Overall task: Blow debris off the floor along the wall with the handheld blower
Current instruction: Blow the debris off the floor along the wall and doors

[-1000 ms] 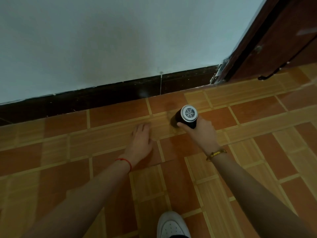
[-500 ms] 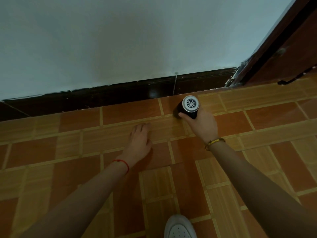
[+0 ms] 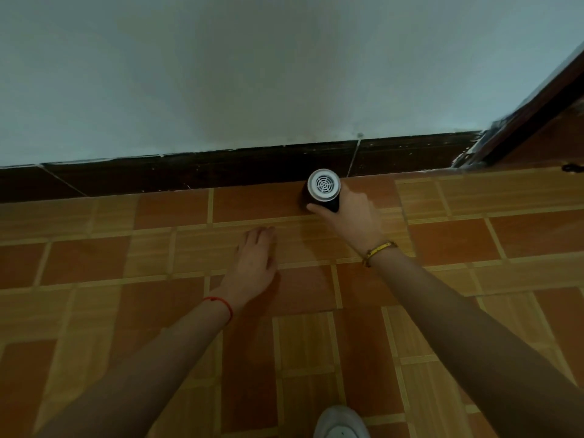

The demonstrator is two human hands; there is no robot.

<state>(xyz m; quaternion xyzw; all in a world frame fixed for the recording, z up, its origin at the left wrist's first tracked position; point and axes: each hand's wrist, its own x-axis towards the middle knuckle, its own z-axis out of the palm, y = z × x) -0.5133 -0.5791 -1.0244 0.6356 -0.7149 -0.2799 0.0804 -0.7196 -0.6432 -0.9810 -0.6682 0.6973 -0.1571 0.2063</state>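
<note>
right hand (image 3: 354, 213) wrapped around handheld blower (image 3: 323, 192) | blower axis tilted down toward dark baseboard (image 3: 221, 172), grille facing camera | left hand (image 3: 254, 260) spread flat on tiled floor (image 3: 474, 279), farther from wall (image 3: 252, 74)
</note>
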